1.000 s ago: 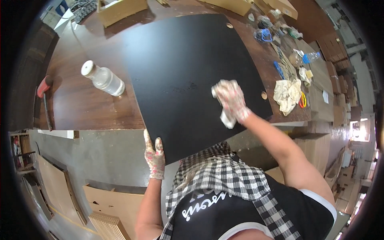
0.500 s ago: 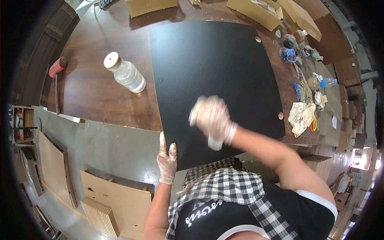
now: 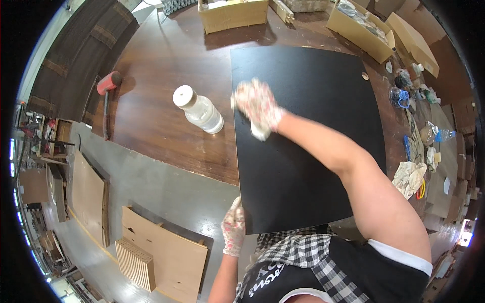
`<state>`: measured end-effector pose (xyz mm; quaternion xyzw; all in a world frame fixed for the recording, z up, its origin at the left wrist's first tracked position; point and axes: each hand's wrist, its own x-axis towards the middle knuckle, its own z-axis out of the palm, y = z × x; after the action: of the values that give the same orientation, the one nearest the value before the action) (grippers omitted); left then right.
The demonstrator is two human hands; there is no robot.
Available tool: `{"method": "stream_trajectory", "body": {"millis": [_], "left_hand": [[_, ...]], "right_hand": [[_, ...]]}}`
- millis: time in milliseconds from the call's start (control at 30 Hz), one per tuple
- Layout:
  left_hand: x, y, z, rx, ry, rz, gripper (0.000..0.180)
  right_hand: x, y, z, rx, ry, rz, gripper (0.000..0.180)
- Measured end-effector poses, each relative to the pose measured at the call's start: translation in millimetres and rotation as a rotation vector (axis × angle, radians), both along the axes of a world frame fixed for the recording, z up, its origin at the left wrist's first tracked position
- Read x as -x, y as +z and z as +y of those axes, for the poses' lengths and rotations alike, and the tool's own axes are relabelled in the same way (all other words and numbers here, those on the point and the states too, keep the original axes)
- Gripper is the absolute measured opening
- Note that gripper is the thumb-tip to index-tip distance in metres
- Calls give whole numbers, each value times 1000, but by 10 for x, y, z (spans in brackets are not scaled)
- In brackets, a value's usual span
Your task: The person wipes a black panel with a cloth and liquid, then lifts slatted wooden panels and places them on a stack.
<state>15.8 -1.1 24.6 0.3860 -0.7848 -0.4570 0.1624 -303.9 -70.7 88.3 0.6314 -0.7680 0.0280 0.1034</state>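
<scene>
A large black panel (image 3: 308,146) with slightly curved ends lies on the brown table, its near end jutting past the table edge. My right hand (image 3: 258,103), in a flowered glove, is closed on a white cloth (image 3: 260,132) and presses it to the panel close to the left edge. Motion blurs the fingers a little. By the near left corner, my left hand (image 3: 233,228), gloved alike, grips the panel's side; some of its fingers are hidden. Left of the panel stands a clear bottle (image 3: 204,115) with a white cap and clear liquid.
A red-headed mallet (image 3: 108,83) lies at the table's left. Cardboard boxes (image 3: 235,19) line the far side. Plastic bottles (image 3: 399,97) and crumpled gloves (image 3: 408,178) sit along the right. Brown boards (image 3: 161,247) lean below on the left.
My right hand has swept the cloth toward the panel's far left. The left hand stays at the near left edge. The whole view has shifted, putting things further right and lower.
</scene>
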Motion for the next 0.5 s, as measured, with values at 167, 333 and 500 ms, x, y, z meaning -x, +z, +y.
{"method": "stream_trajectory", "body": {"millis": [167,333,500], "left_hand": [[167,138,-605,-93,265,249,38],[1226,241,-1187,234,155,411,68],[1595,-66,-1723,243,246,408,71]], "right_hand": [[-1111,-208,993,98,477,-704,8],[336,-295,206,141,94,-7,8],[770,-145,-196,130,-266,118,11]]}}
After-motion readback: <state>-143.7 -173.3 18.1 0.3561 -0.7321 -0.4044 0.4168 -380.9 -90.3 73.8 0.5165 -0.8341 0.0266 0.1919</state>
